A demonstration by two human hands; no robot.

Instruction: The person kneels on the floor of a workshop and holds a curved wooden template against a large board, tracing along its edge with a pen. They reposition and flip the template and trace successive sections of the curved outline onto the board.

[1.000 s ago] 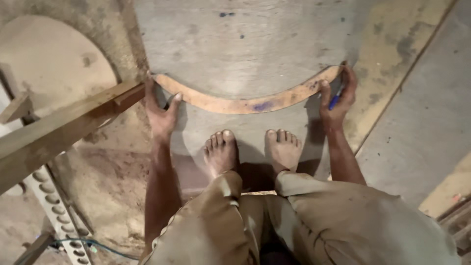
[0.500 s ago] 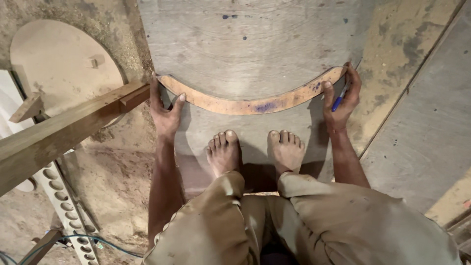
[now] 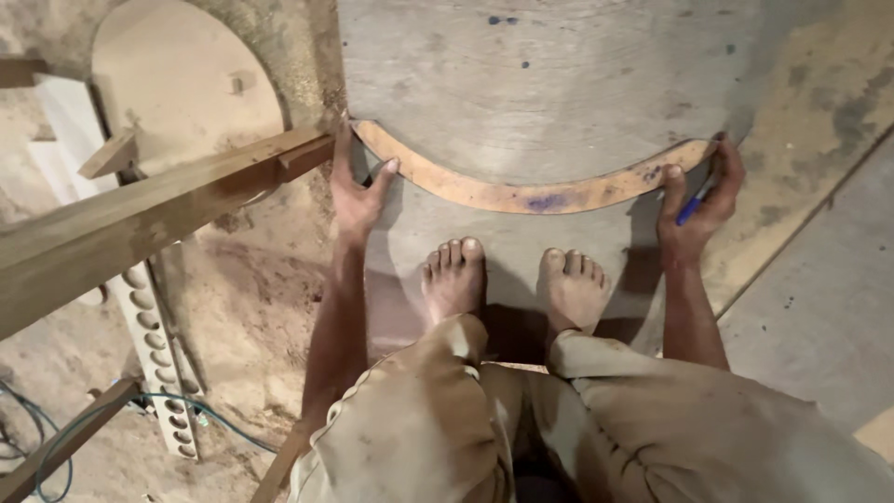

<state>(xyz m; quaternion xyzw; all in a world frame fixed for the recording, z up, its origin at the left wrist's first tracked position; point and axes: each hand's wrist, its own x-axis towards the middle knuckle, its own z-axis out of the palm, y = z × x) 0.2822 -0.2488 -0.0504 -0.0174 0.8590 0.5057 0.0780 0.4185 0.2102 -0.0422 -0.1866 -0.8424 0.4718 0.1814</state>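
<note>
A curved wooden strip [image 3: 521,194] lies across the middle of the frame on a grey board [image 3: 559,84]. The left hand [image 3: 354,191] presses its left end, fingers spread flat. The right hand [image 3: 698,200] presses the right end, gripping a blue pen [image 3: 690,210]. Bare feet [image 3: 453,275] stand just below.

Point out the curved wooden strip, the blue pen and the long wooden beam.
curved wooden strip [image 3: 521,196]: head view, middle of the arc.
blue pen [image 3: 689,210]: head view, barrel showing in the right hand.
long wooden beam [image 3: 158,219]: head view, top face, mid-length.
</note>
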